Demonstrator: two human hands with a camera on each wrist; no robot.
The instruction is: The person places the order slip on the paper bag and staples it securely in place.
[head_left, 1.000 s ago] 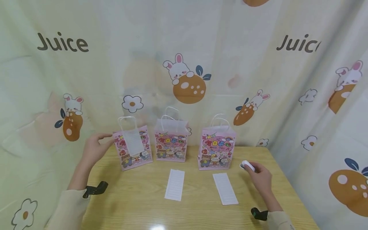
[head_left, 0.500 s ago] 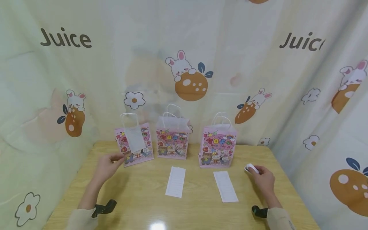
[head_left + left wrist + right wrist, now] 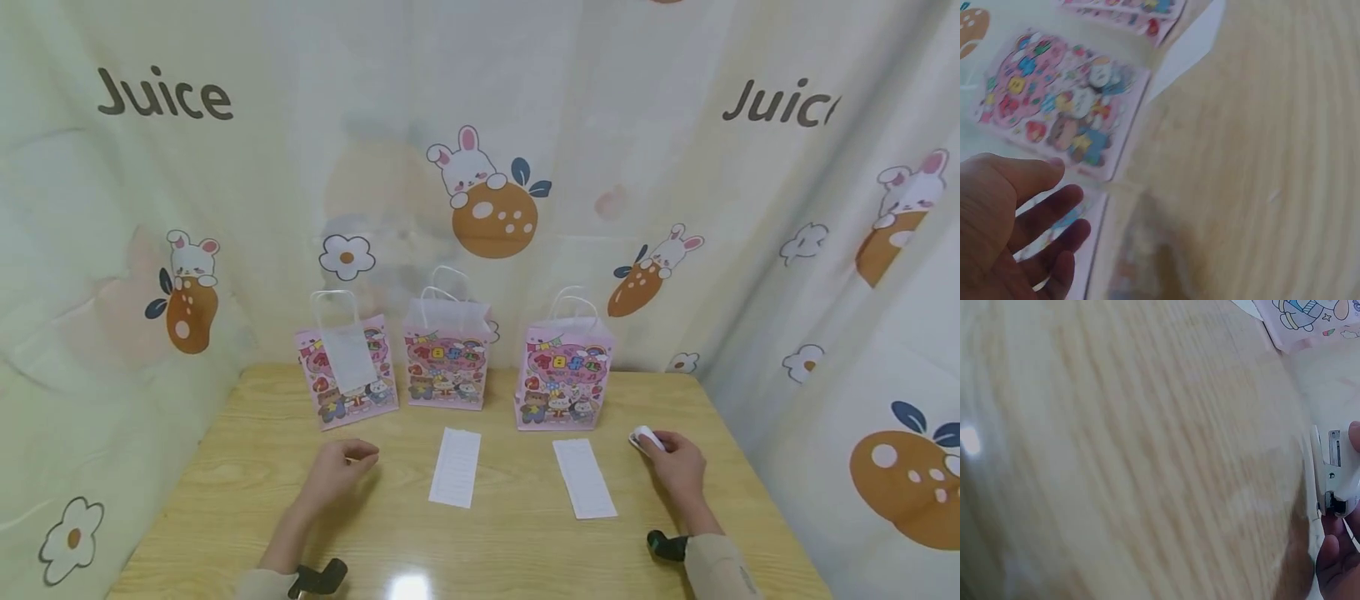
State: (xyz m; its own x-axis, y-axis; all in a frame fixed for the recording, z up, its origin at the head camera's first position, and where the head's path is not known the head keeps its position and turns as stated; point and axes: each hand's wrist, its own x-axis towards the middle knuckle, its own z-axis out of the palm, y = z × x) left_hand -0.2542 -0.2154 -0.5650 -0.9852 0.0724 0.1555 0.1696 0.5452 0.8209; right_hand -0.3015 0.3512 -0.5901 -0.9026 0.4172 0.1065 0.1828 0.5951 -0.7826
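Observation:
My right hand [image 3: 681, 468] grips a small white stapler [image 3: 647, 438] at the table's right side; its metal parts show in the right wrist view. My left hand [image 3: 337, 473] hovers above the table, left of a white paper slip [image 3: 455, 467], with nothing in its loosely bent fingers. A second white slip [image 3: 585, 478] lies nearer the right hand. Three pink cartoon-printed paper bags stand along the back: the left bag [image 3: 352, 408], the middle bag [image 3: 447, 375] and the right bag [image 3: 564, 383]. Another white slip [image 3: 348, 358] hangs over the left bag's front, below its handle.
The wooden table [image 3: 495, 558] reaches back to a pale curtain [image 3: 285, 167] printed with rabbits, fruit and flowers. The curtain also closes in the left and right sides. White twisted handles rise from all three bags.
My left hand has come away from the left bag, moving down and right toward the middle slip. My right hand stays in nearly the same place with the stapler.

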